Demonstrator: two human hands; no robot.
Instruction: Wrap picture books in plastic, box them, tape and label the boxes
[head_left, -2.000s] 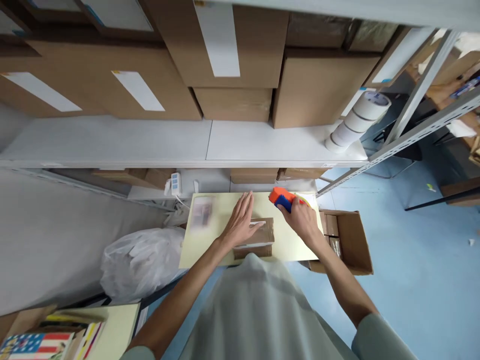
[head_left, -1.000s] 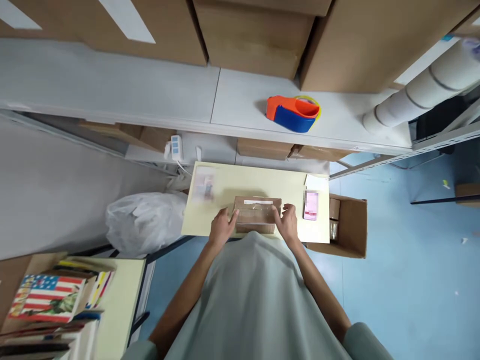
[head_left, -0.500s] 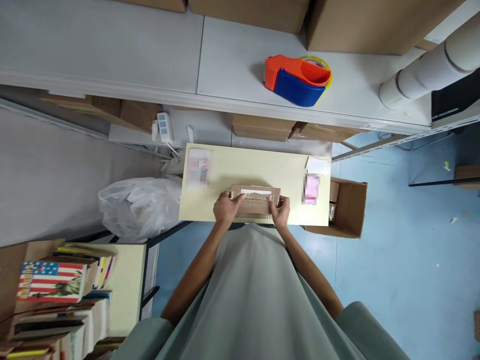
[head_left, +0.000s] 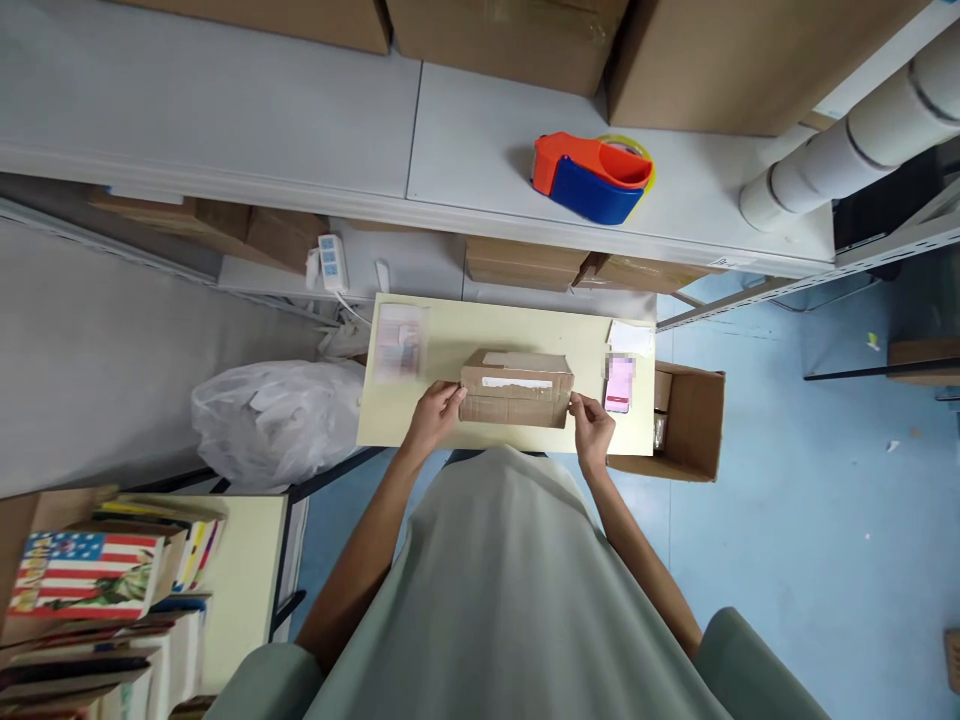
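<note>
A small brown cardboard box (head_left: 514,405) with a torn white strip on it is at the front middle of the pale yellow table (head_left: 450,325). My left hand (head_left: 435,414) is closed at the box's left edge, fingertips pressed against it. On the opposite side, my right hand (head_left: 592,430) pinches the box's right edge. To the right of that hand lies a phone (head_left: 619,385) with a pink screen, partly blurred, and a white paper (head_left: 630,337) lies behind it. At the table's left end is a pale printed sheet (head_left: 399,340).
An orange and blue tape dispenser (head_left: 592,178) stands on the grey shelf (head_left: 285,120) above. An open carton (head_left: 694,420) stands right of the table. At left are a plastic bag (head_left: 277,420), books (head_left: 86,573) and a power strip (head_left: 332,262).
The box has tipped and shows more of its upper side. My hands have moved apart, from its front face out to its two ends. The view has shifted slightly.
</note>
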